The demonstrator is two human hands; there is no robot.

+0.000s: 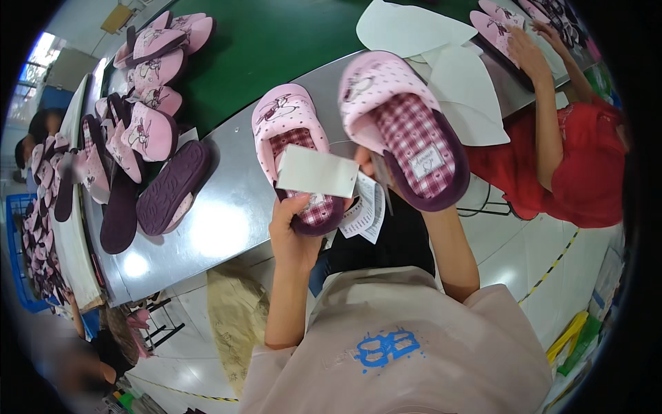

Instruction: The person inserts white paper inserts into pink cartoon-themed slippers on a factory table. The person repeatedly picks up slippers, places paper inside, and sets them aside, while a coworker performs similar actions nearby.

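My left hand [293, 231] grips the heel of a pink dotted slipper [286, 110] with a plum sole and checked insole. A blank white card tag [317, 171] lies across this slipper's opening. A second matching slipper [417, 131] is raised to the right, its toe pointing away from me. My right hand [367, 162] is behind it, mostly hidden, with a few fingers curled near the tag's edge. A thin grey pointed tool [381, 181], perhaps scissors, shows beside those fingers. Printed white paper labels [367, 212] hang between the two slippers.
Piled pink slippers [155, 127] stand on the left of the metal table [227, 200], one plum sole [174, 188] facing up. White shaped sheets [469, 96] lie at the back right. A co-worker in red [586, 162] handles slippers there. A green mat [269, 41] covers the far side.
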